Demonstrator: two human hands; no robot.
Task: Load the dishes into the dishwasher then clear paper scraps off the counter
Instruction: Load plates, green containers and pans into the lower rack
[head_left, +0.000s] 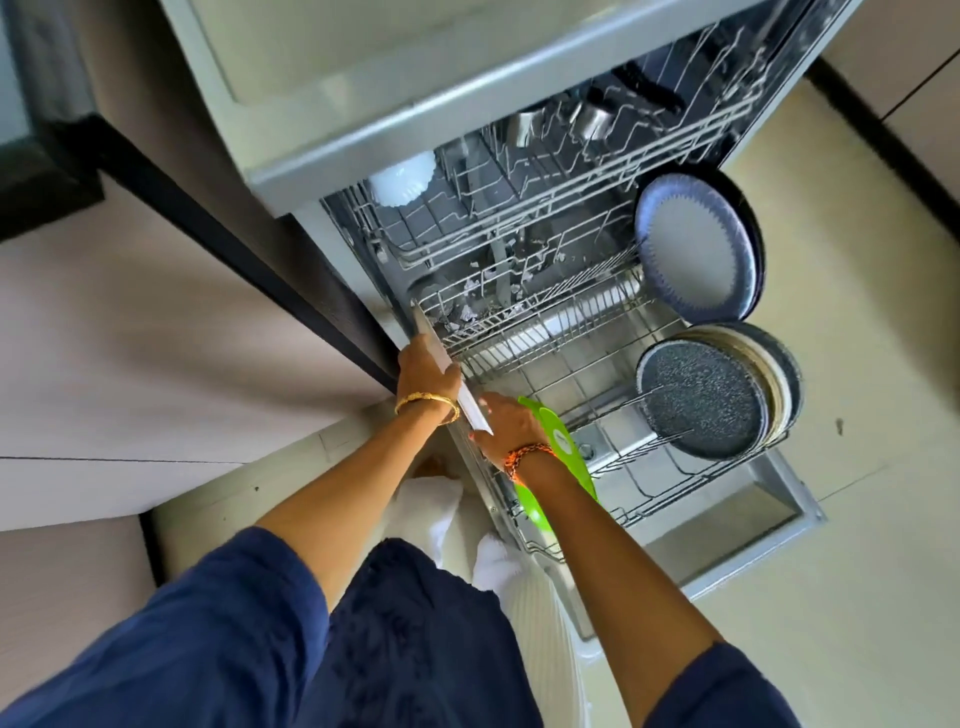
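The dishwasher stands open with its lower rack (582, 374) pulled out over the door. My left hand (423, 371) grips a flat white rectangular dish (441, 358) held on edge at the rack's left side. My right hand (506, 423) touches the same dish's near end, just above two green plates (561, 447) standing in the rack. On the rack's right side stand a blue-rimmed plate (696, 249) and a speckled dark plate (701, 395) with more plates behind it. The upper rack (571, 171) carries a white bowl (402, 179) and steel cups (592, 122).
The open dishwasher door (727, 530) juts over the cream floor (831, 597). A beige cabinet front with a dark edge (249, 244) runs on the left. Small scraps lie on the tub floor under the upper rack. My feet in white socks (431, 509) stand beside the door.
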